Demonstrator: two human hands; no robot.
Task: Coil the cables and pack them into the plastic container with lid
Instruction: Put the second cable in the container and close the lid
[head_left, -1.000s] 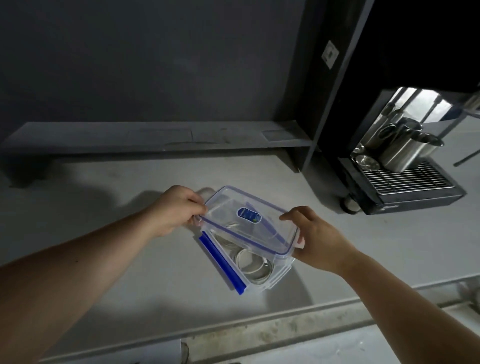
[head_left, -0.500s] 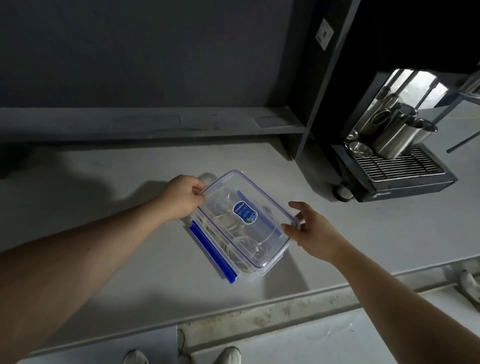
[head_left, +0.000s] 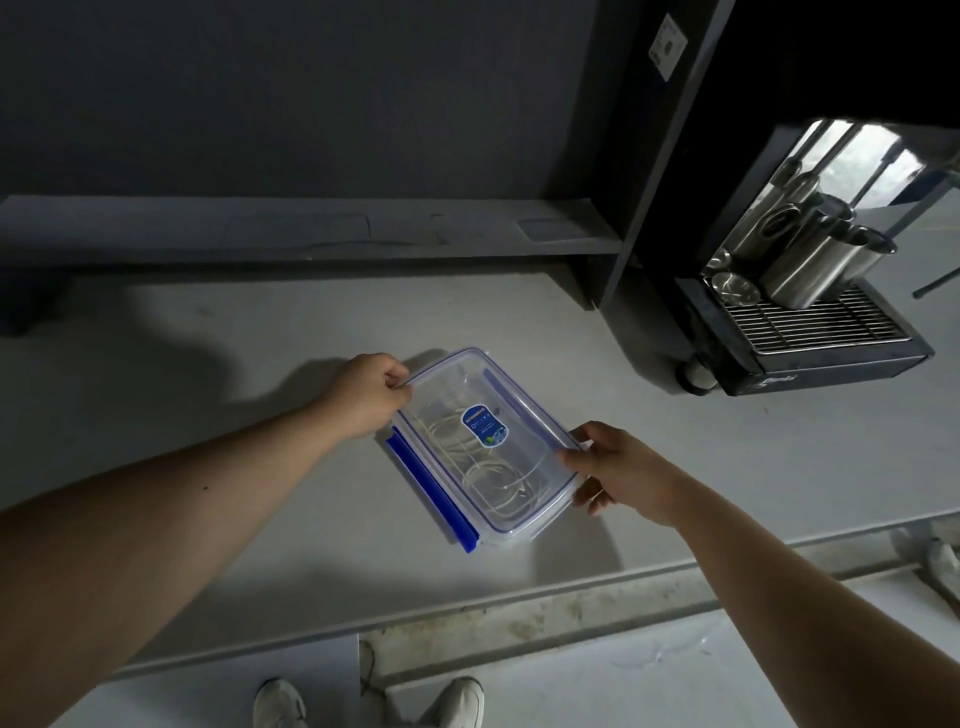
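A clear plastic container (head_left: 524, 525) with blue latches rests on the grey counter, its transparent lid (head_left: 519, 410) with a blue label lying flat on top. Coiled pale cables (head_left: 498, 478) show through the lid inside the box. My left hand (head_left: 369, 395) pinches the lid's far-left corner. My right hand (head_left: 618, 473) grips the container's right edge, thumb on the lid and fingers under the rim. The long blue latch (head_left: 431, 493) on the left side stands open, away from the lid.
The grey counter (head_left: 208, 467) runs to a front edge near my shoes (head_left: 457, 701). A coffee machine (head_left: 810, 332) with steel jugs (head_left: 810, 260) on its grille stands at the right. A low shelf (head_left: 311, 234) lines the back wall.
The lid has come down from a tilted position to lie flat on the container. My right hand left the lid briefly, then took hold of the container's right edge.
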